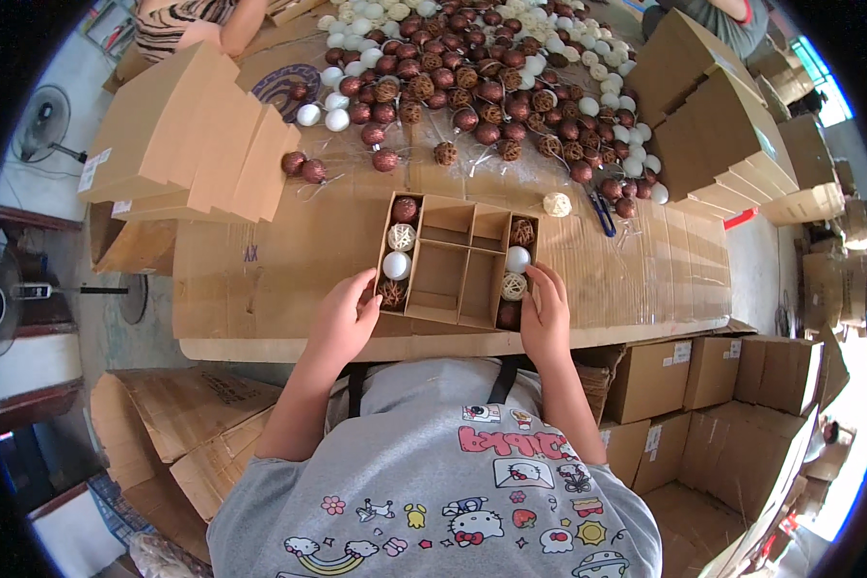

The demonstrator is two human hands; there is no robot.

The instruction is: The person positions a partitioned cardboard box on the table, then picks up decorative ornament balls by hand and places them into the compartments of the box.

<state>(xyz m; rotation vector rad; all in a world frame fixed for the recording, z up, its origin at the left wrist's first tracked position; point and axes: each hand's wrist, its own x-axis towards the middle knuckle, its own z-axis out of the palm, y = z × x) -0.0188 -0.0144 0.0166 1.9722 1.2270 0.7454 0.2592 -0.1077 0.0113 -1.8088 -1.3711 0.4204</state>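
A divided cardboard box (438,275) lies on the table in front of me, held between my two hands. My left hand (349,313) grips its left side near the lower corner, and my right hand (547,310) grips the right side. Down the box's left column run a glossy brown ball (406,209), a cream woven ball (402,237), a white ball (396,266) and a brown woven ball (392,293). The right column has a brown woven ball (522,231), a white ball (517,259), a cream woven ball (513,286) and a brown ball (509,315) partly hidden by my right hand. The middle compartments are bare.
A heap of brown, white and woven balls (472,91) covers the table's far side. Stacked cardboard boxes stand left (178,135) and right (718,135). A cream ball (557,203) and blue-handled cutter (602,214) lie beyond my box. Other people sit across.
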